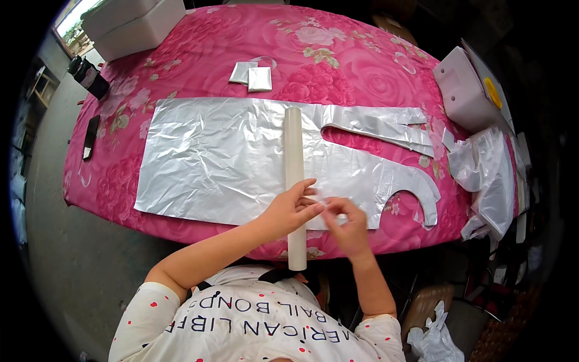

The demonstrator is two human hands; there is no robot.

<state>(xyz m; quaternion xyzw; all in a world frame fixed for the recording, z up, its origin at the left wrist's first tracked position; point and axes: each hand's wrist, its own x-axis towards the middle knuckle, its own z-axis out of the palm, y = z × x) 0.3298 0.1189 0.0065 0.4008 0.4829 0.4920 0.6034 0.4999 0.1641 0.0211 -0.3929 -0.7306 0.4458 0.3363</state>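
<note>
A silver plastic sheet (211, 160), cut like a bag or apron with strap-like ends on the right, lies flat and creased on the table. Across it rests a long cream tube (294, 145), one end reaching past the table's near edge. Over the tube is my left hand (291, 211), its fingers partly spread and nothing plainly in them. Just to the right, my right hand (348, 224) holds thumb and fingers pinched together, a little blurred. The fingertips of both hands almost meet. Anything between the right fingertips is too small to make out.
Two folded silver packets (259, 79) lie beyond the sheet on the pink floral tablecloth (205, 48). A phone (91, 137) and dark bottle (89, 78) stand at left, near a white foam box (134, 27). Clear plastic bags (482, 175) and a white container (461, 87) occupy the right.
</note>
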